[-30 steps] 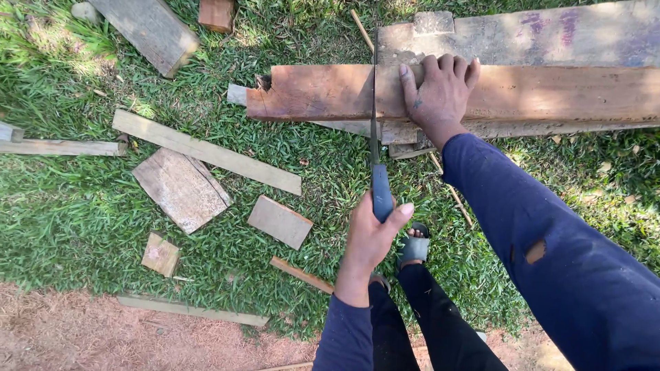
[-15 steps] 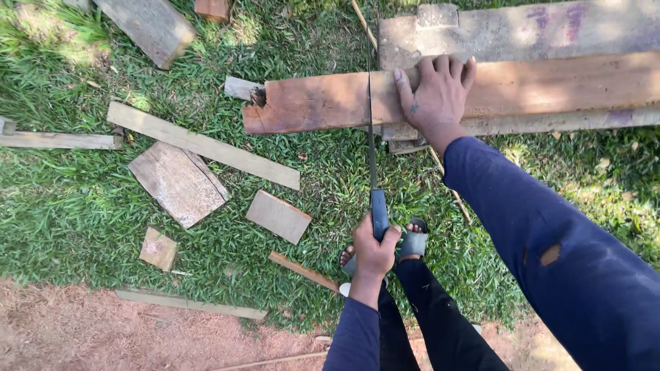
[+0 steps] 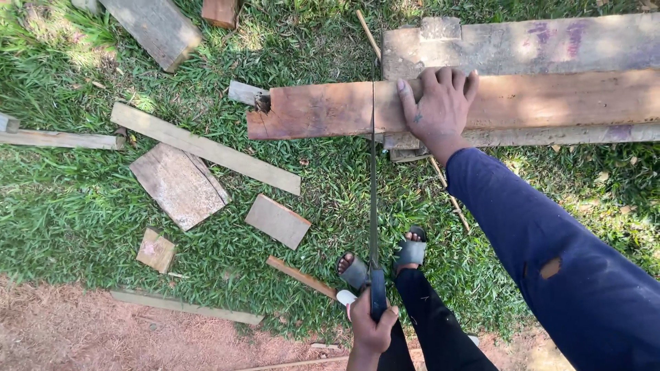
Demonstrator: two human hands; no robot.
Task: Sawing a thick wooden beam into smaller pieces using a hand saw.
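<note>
On the grass, centre frame: a reddish plank (image 3: pixel 316 110) is lying crosswise, its right part resting on a pale grey board (image 3: pixel 522 45) and a thinner strip (image 3: pixel 550 135) beneath.
Left hand (image 3: pixel 371 328): is gripping the dark handle of a handsaw (image 3: pixel 373 206), fingers wrapped fully round it, low in the frame.
Saw blade: is running straight up from the handle, edge-on to the camera, and is meeting the near edge of the reddish plank just left of the right hand.
Right hand (image 3: pixel 440 106): is lying palm down on the reddish plank, fingers together over the far edge, thumb pointing towards the blade; dark blue sleeve (image 3: pixel 550 247) is stretching down to the right.
Feet: 2 grey sandals (image 3: pixel 411 251) are standing on the grass, 1 on each side of the blade.
Offcuts: a long narrow slat (image 3: pixel 206 148), a broad weathered piece (image 3: pixel 179 185), a small rectangle (image 3: pixel 278 221) and a small square scrap (image 3: pixel 155 251) are lying well left of the saw.
Ground: bare reddish soil (image 3: pixel 69 336) is bordering the grass at lower left.
</note>
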